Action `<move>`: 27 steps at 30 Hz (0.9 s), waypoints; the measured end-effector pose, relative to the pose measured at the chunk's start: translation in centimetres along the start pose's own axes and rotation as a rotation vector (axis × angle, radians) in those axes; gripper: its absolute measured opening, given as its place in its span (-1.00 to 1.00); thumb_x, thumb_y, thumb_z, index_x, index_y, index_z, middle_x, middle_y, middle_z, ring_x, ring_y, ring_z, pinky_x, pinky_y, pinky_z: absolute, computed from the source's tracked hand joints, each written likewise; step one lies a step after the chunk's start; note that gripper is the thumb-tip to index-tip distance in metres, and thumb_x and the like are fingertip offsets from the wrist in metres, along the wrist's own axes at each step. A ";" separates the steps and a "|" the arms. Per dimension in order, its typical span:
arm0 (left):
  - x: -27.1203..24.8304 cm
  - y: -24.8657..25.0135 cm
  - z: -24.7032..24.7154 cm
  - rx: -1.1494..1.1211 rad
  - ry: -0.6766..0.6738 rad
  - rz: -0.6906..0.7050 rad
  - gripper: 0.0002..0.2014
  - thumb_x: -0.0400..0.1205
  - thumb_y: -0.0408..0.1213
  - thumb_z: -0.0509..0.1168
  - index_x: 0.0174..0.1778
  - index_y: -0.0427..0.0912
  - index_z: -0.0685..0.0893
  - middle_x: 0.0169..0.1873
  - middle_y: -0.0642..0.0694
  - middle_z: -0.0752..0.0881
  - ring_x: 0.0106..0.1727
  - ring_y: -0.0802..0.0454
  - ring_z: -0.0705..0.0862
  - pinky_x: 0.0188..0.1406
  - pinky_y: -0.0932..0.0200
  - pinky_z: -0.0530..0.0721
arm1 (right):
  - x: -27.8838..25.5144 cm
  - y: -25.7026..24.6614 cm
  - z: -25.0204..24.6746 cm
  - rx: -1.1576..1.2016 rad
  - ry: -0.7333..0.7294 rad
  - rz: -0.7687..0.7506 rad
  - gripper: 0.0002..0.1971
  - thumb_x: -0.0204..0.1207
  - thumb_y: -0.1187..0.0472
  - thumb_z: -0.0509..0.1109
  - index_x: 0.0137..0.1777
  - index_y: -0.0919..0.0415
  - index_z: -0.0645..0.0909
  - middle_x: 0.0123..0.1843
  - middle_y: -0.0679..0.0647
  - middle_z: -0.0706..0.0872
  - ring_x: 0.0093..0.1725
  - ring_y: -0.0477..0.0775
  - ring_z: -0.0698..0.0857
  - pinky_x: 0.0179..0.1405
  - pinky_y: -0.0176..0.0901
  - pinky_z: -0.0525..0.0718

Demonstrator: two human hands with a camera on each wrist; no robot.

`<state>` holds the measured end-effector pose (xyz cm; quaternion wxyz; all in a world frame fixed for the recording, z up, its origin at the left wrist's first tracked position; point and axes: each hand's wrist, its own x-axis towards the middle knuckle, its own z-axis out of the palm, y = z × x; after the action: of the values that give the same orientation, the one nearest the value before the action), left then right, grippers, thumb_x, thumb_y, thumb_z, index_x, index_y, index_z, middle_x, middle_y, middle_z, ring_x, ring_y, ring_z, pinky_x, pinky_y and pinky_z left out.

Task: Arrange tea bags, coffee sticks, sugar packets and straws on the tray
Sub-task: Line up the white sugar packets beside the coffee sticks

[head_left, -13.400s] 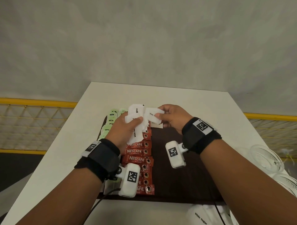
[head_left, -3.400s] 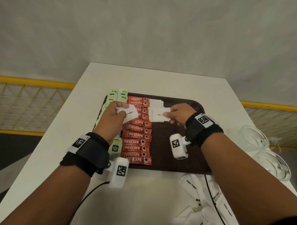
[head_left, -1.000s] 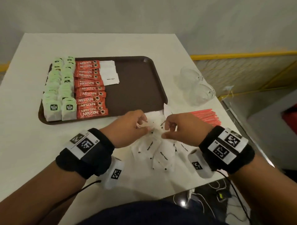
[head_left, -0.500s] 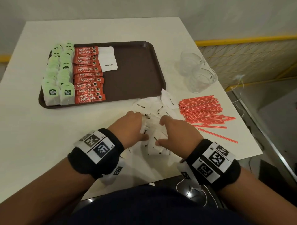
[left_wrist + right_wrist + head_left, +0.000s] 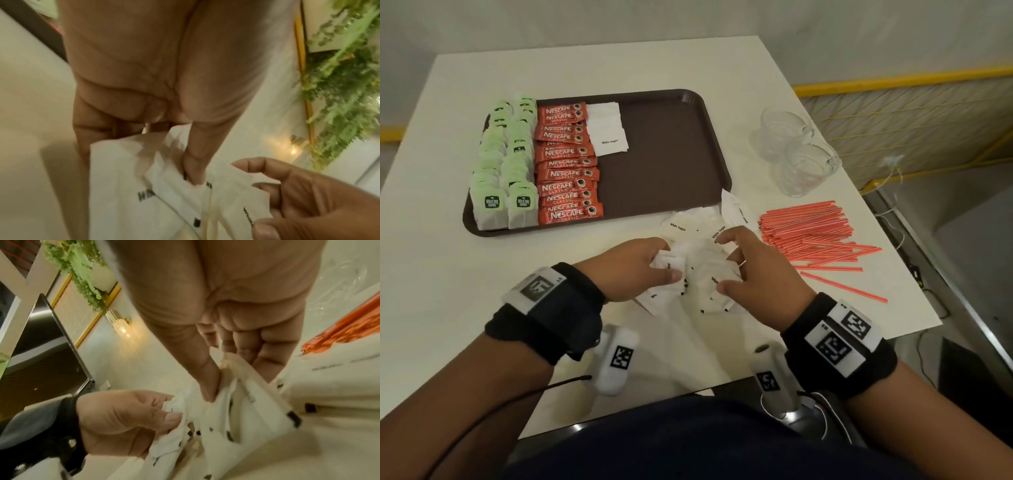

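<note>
**Both hands gathering sugar packets beside the tray**

The white rectangular desk point(image 5: 448, 274) carries everything. On its far left part lies the dark brown plastic tray point(image 5: 671, 154) with rounded corners. Along the tray's left side run two columns of pale green tea bags point(image 5: 503, 171), next to them a column of red Nescafe coffee sticks point(image 5: 566, 164), and just right of the sticks' far end a short stack of white paper sugar packets point(image 5: 607, 130); the right half of the tray is bare.

On the desk right of the tray stand two clear glass mugs point(image 5: 796, 150), touching each other. Nearer the person, a loose bundle of thin red straws point(image 5: 811, 233) lies flat, a few strays fanned out toward the desk's right edge.

Between the straws and the tray's near right corner sits a loose heap of white sugar packets point(image 5: 698, 226) on the desk. The left hand point(image 5: 633, 270) has its fingers and thumb curled round several packets from the heap. The right hand point(image 5: 756, 274) pinches packets from the same bunch, thumb pressing them against its bent fingers. The two hands nearly meet over the bunch.
</note>
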<state>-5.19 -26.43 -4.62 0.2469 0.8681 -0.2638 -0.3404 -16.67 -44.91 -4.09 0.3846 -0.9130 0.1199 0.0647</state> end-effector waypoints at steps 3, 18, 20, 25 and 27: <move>-0.1 -1.5 -0.8 -0.224 -0.021 -0.067 -0.67 0.62 0.07 0.37 0.25 0.07 0.56 0.03 0.03 0.76 0.01 0.00 0.74 -0.01 0.02 0.70 | 0.6 0.3 -0.9 0.091 0.038 0.005 -0.47 0.40 0.26 0.57 0.28 -0.08 0.46 -0.14 -0.03 0.68 -0.31 -0.11 0.61 -0.26 -0.28 0.58; -2.5 -2.7 -4.3 -0.550 0.178 0.033 -0.78 0.63 -0.28 0.40 0.19 -0.10 0.63 -0.03 -0.08 0.84 -0.02 -0.07 0.82 0.11 -0.25 0.75 | 4.9 -4.0 -2.1 0.524 -0.036 -0.096 -0.67 0.37 0.35 0.61 0.12 0.24 0.65 -0.30 0.00 0.80 -0.31 0.13 0.73 -0.10 0.04 0.74; -2.5 -2.8 -4.7 -0.626 0.213 0.035 -0.73 0.63 -0.30 0.40 0.24 -0.11 0.61 0.01 -0.11 0.83 0.02 -0.12 0.82 0.13 -0.27 0.75 | 5.6 -5.1 -1.7 0.602 -0.066 -0.102 -0.66 0.39 0.42 0.58 0.14 0.32 0.62 -0.09 0.20 0.84 -0.11 0.29 0.81 0.05 0.17 0.75; -2.6 -2.9 -5.8 -0.738 0.292 0.084 -0.53 0.56 -0.23 0.48 0.35 -0.22 0.52 0.16 -0.32 0.74 0.16 -0.38 0.72 0.11 -0.50 0.66 | 7.5 -8.0 -0.9 0.607 -0.085 -0.125 -0.69 0.40 0.45 0.55 0.12 0.31 0.62 -0.09 0.14 0.86 -0.12 0.09 0.83 0.01 0.05 0.77; -2.6 -3.2 -6.1 -0.788 0.314 0.094 -0.44 0.48 -0.17 0.50 0.36 -0.25 0.51 0.17 -0.39 0.71 0.19 -0.47 0.67 0.12 -0.55 0.62 | 8.4 -8.7 -0.5 0.605 -0.089 -0.128 -0.70 0.40 0.45 0.55 0.10 0.26 0.62 -0.09 0.14 0.85 -0.11 0.10 0.84 0.00 0.07 0.77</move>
<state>-1.49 -20.91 -1.43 0.6121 0.7357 -0.1120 -0.2674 -6.28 -40.79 0.46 0.6470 -0.7590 0.0592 0.0416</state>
